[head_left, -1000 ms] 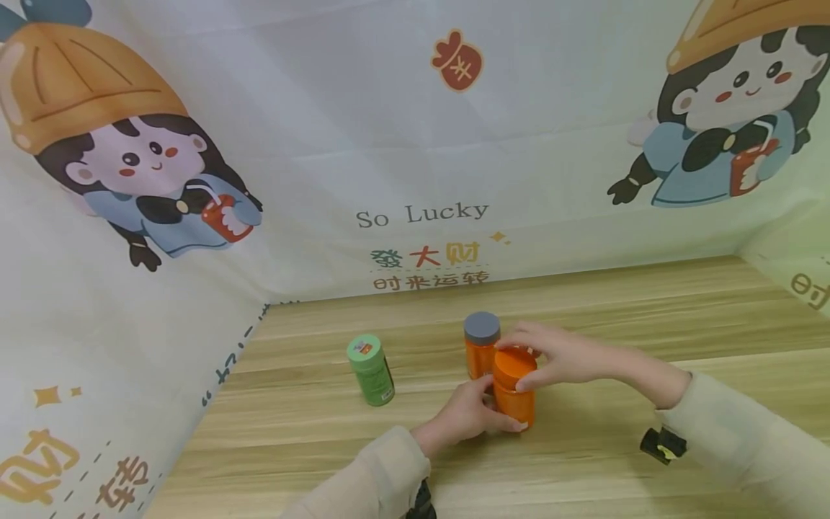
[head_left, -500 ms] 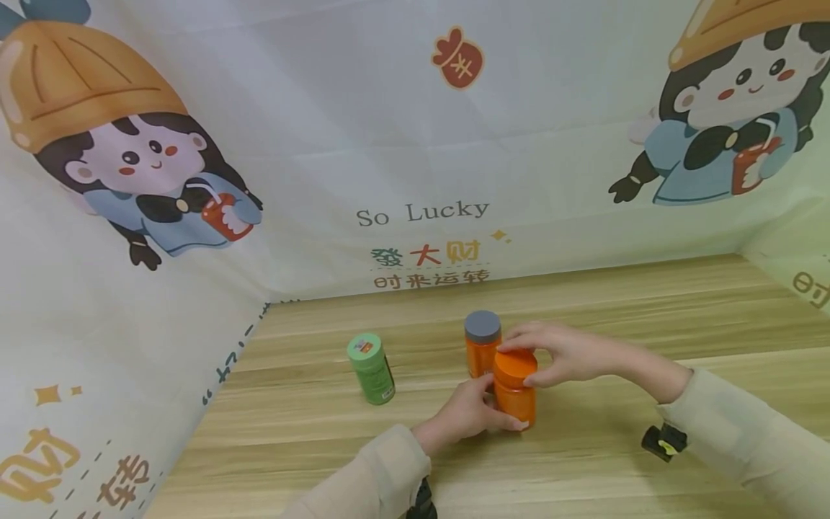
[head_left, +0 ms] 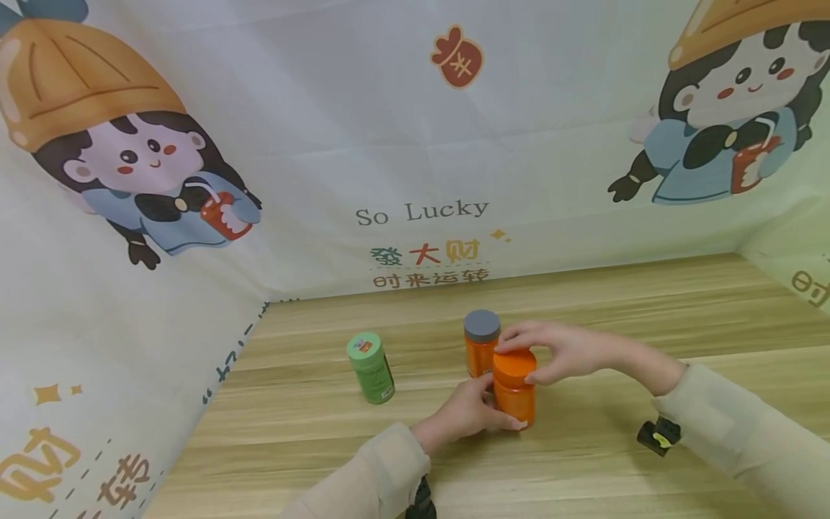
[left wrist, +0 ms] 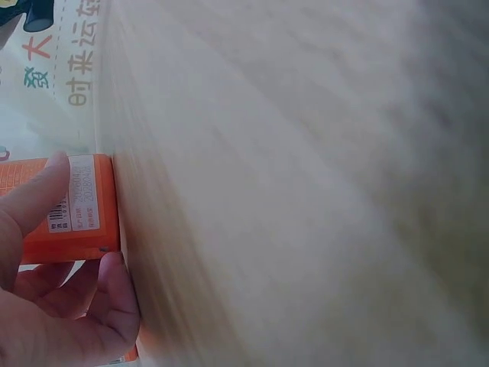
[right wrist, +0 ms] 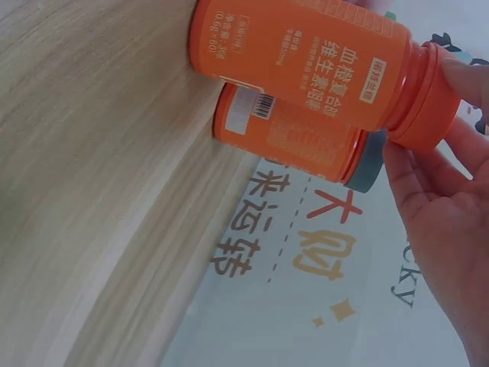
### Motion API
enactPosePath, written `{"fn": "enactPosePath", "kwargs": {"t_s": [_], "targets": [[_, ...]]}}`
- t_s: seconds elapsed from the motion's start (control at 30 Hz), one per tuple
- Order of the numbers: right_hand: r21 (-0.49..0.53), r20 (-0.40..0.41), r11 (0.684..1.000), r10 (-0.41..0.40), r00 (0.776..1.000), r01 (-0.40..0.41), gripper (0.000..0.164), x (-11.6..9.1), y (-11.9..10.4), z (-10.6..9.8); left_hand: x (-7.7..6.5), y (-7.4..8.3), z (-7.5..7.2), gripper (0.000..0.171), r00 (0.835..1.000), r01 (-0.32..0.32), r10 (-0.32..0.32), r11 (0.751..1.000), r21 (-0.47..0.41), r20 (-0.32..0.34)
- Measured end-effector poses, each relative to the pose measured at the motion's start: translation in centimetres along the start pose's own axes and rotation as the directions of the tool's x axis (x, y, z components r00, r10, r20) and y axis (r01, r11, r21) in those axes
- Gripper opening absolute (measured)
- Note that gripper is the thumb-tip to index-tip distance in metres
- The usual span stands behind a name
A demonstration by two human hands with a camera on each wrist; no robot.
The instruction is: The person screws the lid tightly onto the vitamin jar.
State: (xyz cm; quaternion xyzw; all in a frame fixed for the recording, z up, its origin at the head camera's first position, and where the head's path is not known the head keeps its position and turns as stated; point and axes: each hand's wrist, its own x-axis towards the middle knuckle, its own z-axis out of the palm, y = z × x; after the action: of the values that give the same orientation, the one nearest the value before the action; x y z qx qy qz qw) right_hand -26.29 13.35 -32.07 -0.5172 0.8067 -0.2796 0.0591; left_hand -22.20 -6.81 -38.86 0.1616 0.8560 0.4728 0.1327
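An orange supplement bottle [head_left: 515, 404] with an orange lid [right wrist: 429, 99] stands upright on the wooden table. Around its lower body my left hand [head_left: 463, 412] curls, thumb at the front near the base; the left wrist view shows that thumb on the bottle's label [left wrist: 82, 195]. From above, my right hand [head_left: 570, 352] grips the lid, with thumb and fingers on opposite sides of the rim. Close behind stands a second orange bottle [head_left: 478, 357] with a grey lid [right wrist: 367, 160], partly hidden by the first one.
A green bottle [head_left: 372, 371] with a light green lid stands to the left on the wooden tabletop [head_left: 292, 418]. A printed white cloth [head_left: 311, 144] hangs behind the table and along both sides.
Both hands stay on the orange bottle. The right thumb has shifted slightly outward along the lid's rim, and the right wrist has turned a little. The other bottles stay put.
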Motion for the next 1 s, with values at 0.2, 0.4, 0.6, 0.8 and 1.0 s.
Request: {"fn": "enactPosePath", "kwargs": {"t_s": [0.2,0.4,0.6,0.8,1.0], "targets": [[-0.102,-0.016,0.995,-0.003,1.000,0.001,0.040,0.3,-0.5,0.2,-0.1,0.1,0.1,0.047,1.000,-0.009,0.009,1.000,-0.021,-0.003],[-0.153,-0.023,0.986,0.070,0.997,-0.073,0.039,0.6,-1.1,0.5,-0.1,0.0,0.1,0.048,1.000,-0.023,0.022,1.000,-0.018,-0.009],[-0.178,-0.075,0.975,0.123,0.989,-0.135,0.036,0.8,-1.7,0.8,0.0,-0.1,0.0,0.050,1.000,-0.012,0.012,1.000,-0.017,-0.005],[-0.208,-0.148,0.948,0.212,0.966,-0.240,0.037,1.1,-2.3,1.3,-0.1,-0.1,0.1,0.049,1.000,-0.017,0.017,0.999,-0.037,-0.007],[-0.189,-0.219,0.924,0.290,0.931,-0.332,0.040,1.0,-2.8,1.8,-0.1,-0.1,0.1,0.049,1.000,-0.014,0.014,0.999,-0.053,-0.007]]}}
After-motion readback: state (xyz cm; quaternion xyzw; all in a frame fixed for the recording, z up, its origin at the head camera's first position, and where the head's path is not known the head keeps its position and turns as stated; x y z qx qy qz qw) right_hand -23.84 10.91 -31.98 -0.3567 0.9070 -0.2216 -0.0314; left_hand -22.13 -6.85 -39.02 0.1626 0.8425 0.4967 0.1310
